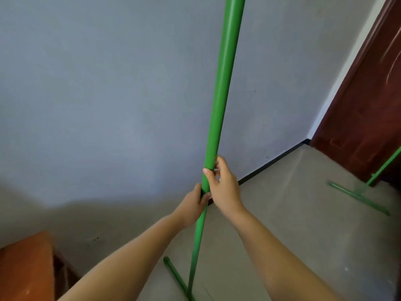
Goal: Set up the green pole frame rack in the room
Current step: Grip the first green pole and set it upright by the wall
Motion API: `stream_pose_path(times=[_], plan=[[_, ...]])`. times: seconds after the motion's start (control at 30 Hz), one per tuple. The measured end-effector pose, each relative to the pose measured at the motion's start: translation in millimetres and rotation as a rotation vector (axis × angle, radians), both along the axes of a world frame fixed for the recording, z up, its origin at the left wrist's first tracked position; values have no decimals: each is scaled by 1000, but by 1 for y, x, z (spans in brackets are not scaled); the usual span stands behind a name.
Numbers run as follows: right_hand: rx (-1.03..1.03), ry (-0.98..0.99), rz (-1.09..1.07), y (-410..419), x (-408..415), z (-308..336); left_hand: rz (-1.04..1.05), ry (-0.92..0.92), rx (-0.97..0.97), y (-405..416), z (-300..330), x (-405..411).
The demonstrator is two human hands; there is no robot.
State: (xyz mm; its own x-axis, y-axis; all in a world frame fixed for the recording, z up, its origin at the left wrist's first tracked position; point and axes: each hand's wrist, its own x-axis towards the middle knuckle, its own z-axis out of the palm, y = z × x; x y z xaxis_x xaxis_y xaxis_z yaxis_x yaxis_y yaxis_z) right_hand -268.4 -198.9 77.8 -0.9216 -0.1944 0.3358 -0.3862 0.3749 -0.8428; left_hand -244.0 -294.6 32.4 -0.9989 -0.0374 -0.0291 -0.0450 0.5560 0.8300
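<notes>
A: Both hands on the pole (219, 101) at centre frame, which runs nearly upright from the foot bar (175, 276) at the bottom edge up past the top edge.

B: The grip?

A: Left hand (192, 206) sits just below the sleeve's lower end, fingers wrapped round the thinner tube. Right hand (223, 185) is just above, fingers curled on the thick sleeve (thumb in front). Any slide would run along that axis.

B: Hidden?

A: Pole top is cut off, the joint is covered by fingers. A second stand (360, 192) at right is blurred.

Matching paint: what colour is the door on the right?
Dark reddish-brown door, seen in the head view.
</notes>
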Motion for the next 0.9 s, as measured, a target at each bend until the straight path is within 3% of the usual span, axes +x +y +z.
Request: stream_pose_path(times=[0.47,0.9], plan=[[79,-7,197,-130,-58,-1,232,-33,5,-119,-2,-39],[140,-20,237,-175,-54,-19,194,-85,-13,-171,-19,-30]])
